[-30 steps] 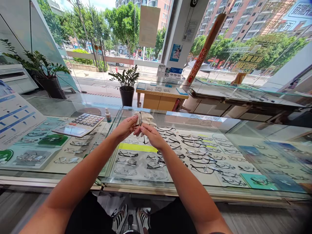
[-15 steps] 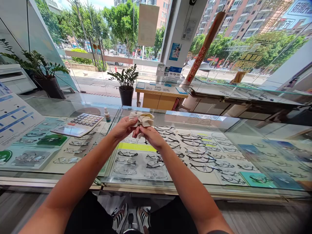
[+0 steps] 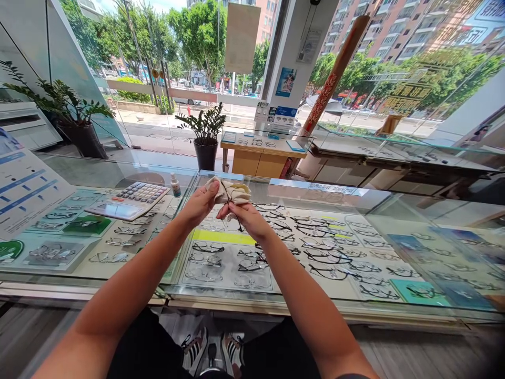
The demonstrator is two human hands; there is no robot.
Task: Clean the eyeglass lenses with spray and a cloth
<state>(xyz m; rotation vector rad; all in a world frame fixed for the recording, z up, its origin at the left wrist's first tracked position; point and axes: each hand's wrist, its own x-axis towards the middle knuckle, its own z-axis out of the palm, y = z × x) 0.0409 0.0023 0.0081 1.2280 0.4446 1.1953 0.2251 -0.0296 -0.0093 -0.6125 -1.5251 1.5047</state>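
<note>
Both my hands are raised over the glass display counter point(image 3: 252, 185). My left hand point(image 3: 202, 204) is closed on a pale cleaning cloth point(image 3: 240, 196), its thumb pressing the fabric at the left. Through the folds runs the thin dark frame of a pair of eyeglasses point(image 3: 225, 189). My right hand point(image 3: 249, 218) pinches the glasses from below, and a dark temple arm sticks out under its fingers. The cloth covers most of the lenses. To the left of my hands, a small spray bottle point(image 3: 175, 186) stands upright on the glass.
A large calculator point(image 3: 128, 200) lies on the counter's left part, near a printed sheet point(image 3: 27, 184). Rows of spectacle frames point(image 3: 327, 255) lie under the glass. Beyond the counter are a potted plant point(image 3: 205, 150) and a low wooden cabinet point(image 3: 256, 160).
My left thumb has shifted up slightly on the cloth, and the dark frame shows more clearly between the folds. Both hands remain in nearly the same place; the view has moved a little.
</note>
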